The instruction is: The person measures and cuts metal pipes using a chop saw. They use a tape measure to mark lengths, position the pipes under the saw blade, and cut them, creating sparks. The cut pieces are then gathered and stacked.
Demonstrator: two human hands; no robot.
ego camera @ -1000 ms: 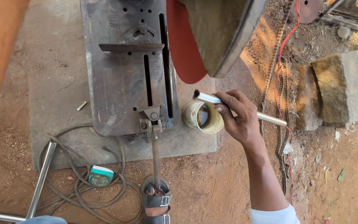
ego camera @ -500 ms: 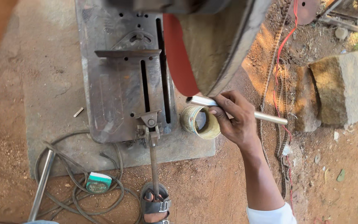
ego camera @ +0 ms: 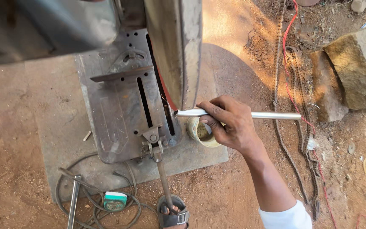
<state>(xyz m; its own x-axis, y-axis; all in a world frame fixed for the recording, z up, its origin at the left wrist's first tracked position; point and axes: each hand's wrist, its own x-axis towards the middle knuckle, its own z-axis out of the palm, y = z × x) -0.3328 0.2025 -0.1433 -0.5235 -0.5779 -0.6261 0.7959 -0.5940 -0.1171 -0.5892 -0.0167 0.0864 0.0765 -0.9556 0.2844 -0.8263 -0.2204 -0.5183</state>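
Right hand (ego camera: 229,125) grip closed round metal tube (ego camera: 272,115), above round tape roll (ego camera: 202,132)

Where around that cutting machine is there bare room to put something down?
The concrete slab lies bare left of the machine's base plate, and red dirt lies open beyond it. It is crowded below the plate, with coiled cable, a tape measure and a sandalled foot, and at the right hand with its metal tube and the small tub.
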